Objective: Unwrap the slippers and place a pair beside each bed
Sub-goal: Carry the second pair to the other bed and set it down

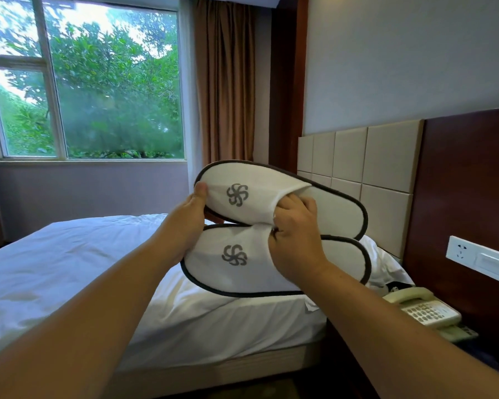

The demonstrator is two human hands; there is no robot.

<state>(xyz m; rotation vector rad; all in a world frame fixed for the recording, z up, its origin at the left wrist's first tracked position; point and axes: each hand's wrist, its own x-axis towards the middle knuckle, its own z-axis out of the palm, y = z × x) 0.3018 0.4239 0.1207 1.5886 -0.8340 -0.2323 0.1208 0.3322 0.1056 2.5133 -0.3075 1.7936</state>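
The slippers [336, 210] are bare of wrapping and held in the air above the near edge of the bed [98, 269]. The left hand [190, 223] grips the toe of the upper slipper [257, 194], thumb on top. The right hand [297, 240] curls its fingers into that slipper's opening and appears also to pinch the lower slipper [236, 263] at its vamp edge.

Next step, as judged: lower the pair to the floor beside the bed. Hold the soles level and together; release only on contact.

The floor strip between the mattress and the telephone [424, 309] looks narrow and is mostly hidden by the forearms. Descend close to the mattress side, clear of the handset.
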